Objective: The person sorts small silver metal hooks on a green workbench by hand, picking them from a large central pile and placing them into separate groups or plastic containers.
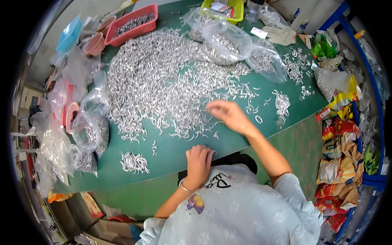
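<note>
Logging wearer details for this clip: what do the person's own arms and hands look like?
Both forearms are bare. The left hand has a thin silver bangle at the wrist; the right hand shows no glove or jewellery. The short sleeves are white textured fabric.

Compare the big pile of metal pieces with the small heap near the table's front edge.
The big pile sprawls across the middle of the green table; the small heap sits apart by the near edge. The right hand reaches the big pile; neither hand touches the small heap. Both hold curved silvery pieces.
</note>
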Available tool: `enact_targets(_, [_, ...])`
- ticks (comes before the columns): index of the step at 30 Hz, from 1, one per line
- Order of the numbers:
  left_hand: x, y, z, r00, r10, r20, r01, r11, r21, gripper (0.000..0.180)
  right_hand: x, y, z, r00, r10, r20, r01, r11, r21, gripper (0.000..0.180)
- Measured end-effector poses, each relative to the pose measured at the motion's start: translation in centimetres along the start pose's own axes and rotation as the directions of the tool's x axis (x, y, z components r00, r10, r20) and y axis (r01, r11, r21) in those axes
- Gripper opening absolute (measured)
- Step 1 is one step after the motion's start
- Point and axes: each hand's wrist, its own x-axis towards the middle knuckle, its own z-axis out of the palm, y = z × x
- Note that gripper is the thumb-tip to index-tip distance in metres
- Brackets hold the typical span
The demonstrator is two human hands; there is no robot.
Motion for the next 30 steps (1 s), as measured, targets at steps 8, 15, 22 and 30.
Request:
enact_targets(8, [0.3,0.4,0.6,0.999,0.022,0.028,-0.022,1.0,-0.009,0.017,-1.7,2.5,0.7,0.947,-0.309,-0.089,0.112,0.577,-0.809,0.05])
enact_targets(15, [0.2,0.6,1.0,0.997,0.059,0.048,-0.056,0.996,-0.069,0.017,-1.9,2.7,5.0,0.951,-0.268,-0.156,0.247,0.959,-0.141,0.014])
enact_targets(22, [-0.2,0.4,0.1,0.999,0.026,0.024,-0.025,0.999,-0.042,0.017,-1.0,0.7,-0.3,0.945,-0.017,-0.325,0.015,1.0,-0.007,0.016])
enact_targets(30, [-0.3,0.1,0.2,1.0,-0.001,0.013,0.001,0.999,-0.047,0.018,-2.0,0.2,1.1,0.899,-0.417,-0.132,0.22,0.692,-0.687,0.014])
